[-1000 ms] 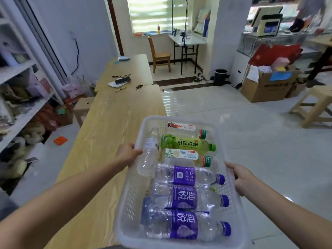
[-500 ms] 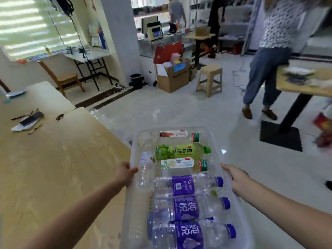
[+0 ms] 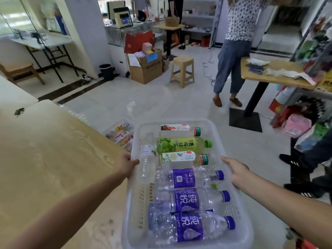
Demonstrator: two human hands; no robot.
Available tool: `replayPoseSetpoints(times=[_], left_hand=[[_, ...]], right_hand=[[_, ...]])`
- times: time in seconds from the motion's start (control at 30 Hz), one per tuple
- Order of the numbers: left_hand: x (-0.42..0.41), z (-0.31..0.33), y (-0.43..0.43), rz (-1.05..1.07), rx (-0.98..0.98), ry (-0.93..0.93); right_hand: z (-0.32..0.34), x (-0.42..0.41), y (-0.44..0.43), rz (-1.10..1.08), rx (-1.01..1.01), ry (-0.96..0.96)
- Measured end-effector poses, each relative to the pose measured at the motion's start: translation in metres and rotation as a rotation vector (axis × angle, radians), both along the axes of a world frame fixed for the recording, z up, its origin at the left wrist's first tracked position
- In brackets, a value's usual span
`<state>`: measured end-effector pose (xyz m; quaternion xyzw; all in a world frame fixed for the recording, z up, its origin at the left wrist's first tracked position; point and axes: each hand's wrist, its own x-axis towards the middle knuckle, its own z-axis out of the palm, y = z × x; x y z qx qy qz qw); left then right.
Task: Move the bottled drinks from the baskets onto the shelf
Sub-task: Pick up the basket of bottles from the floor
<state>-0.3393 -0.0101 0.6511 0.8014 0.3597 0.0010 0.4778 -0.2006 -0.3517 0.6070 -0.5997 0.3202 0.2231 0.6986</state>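
I carry a white plastic basket (image 3: 239, 218) in front of me, held level in the air. My left hand (image 3: 128, 165) grips its left rim and my right hand (image 3: 235, 170) grips its right rim. Inside lie several bottles on their sides: three purple-labelled water bottles (image 3: 186, 200) near me, a clear bottle (image 3: 147, 159) along the left wall, a green tea bottle (image 3: 181, 145) and two white-labelled, green-capped bottles (image 3: 179, 127) at the far end. A second basket (image 3: 120, 134) with drinks sits on the floor beyond.
A long wooden table (image 3: 45, 159) runs along my left. A person (image 3: 233, 51) stands ahead on the right beside another wooden table (image 3: 273, 76). A beige stool (image 3: 182, 71) and a cardboard box (image 3: 145, 67) stand further back. Coloured goods (image 3: 296, 123) pile up at the right.
My view has swung to the right, away from the window and left shelf, bringing the standing person and the right-hand table into sight. Both hands keep their hold on the basket.
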Motion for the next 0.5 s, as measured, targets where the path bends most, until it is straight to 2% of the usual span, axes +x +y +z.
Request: replayPoseSetpoints(times=[0.5], left_hand=[[-0.197, -0.031, 0.122, 0.587, 0.035, 0.089]], right_hand=[[0.004, -0.071, 0.244, 0.486, 0.005, 0.042]])
